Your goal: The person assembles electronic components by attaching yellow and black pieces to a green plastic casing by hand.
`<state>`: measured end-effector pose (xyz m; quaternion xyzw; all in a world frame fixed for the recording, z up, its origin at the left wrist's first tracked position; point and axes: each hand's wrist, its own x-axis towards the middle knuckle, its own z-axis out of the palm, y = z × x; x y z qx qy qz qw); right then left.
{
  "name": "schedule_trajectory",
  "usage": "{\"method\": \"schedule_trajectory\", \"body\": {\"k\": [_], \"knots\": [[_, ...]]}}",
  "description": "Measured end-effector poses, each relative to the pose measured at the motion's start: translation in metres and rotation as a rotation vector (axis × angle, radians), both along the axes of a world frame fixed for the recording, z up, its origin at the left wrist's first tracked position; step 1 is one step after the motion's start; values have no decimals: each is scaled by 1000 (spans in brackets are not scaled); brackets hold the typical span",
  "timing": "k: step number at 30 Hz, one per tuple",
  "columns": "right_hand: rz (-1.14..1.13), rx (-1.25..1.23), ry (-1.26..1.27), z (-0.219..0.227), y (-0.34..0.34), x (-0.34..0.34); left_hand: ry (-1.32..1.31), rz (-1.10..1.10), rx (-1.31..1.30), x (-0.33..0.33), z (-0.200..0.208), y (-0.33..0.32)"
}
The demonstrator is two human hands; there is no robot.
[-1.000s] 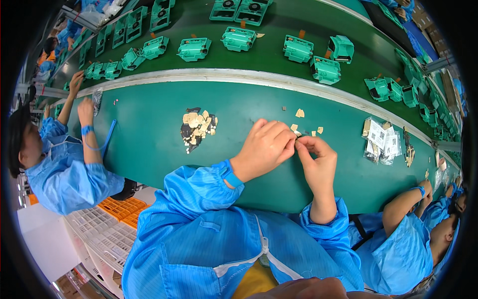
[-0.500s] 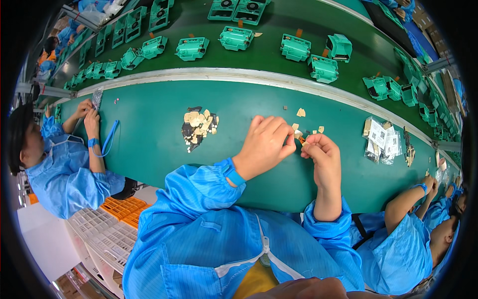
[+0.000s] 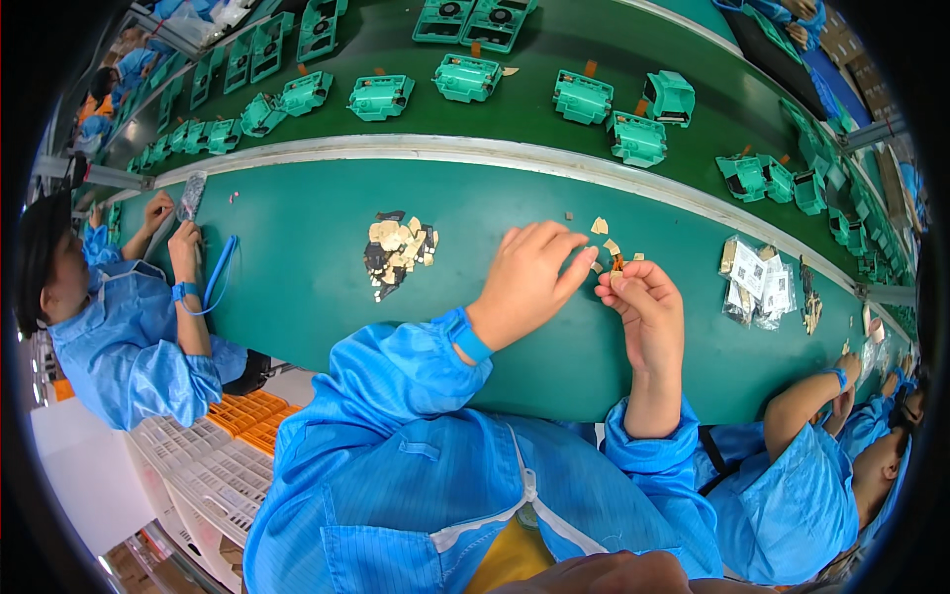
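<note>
My left hand (image 3: 529, 282) hovers over the green bench with its fingers spread, the fingertips close to my right hand. My right hand (image 3: 643, 307) is curled around a small tan piece (image 3: 617, 278) pinched at its fingertips. A few loose tan pieces (image 3: 601, 228) lie on the bench just beyond both hands. Further left on the bench sits a pile of tan and dark small parts (image 3: 398, 251). Both my sleeves are blue, and a blue band circles my left wrist.
A dark green conveyor belt (image 3: 416, 129) behind the bench carries several teal housings (image 3: 582, 97). Small clear bags with labels (image 3: 757, 287) lie to the right. A person in blue works at my left (image 3: 119, 327), another at my right (image 3: 821, 445). White and orange crates (image 3: 223, 445) stand below.
My hands have drawn slightly apart; the left hand's fingers have spread open while the right keeps its pinch. The person at left has shifted their hands on the bench.
</note>
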<state>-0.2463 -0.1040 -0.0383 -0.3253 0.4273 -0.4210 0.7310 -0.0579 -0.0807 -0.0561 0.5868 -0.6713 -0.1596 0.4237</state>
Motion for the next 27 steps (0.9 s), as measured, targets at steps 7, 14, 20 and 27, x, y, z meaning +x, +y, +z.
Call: {"method": "schedule_trajectory", "body": {"k": [7, 14, 20, 27], "knots": [[151, -41, 40, -6, 1, -3, 987, -236, 399, -2, -10, -8], [5, -12, 52, -4, 0, -5, 466, -54, 264, -4, -6, -9], [-30, -44, -13, -8, -2, -11, 419, -35, 231, -9, 3, -8], [-2, -27, -24, -7, -1, -4, 705, -238, 376, -10, 3, -6]]}}
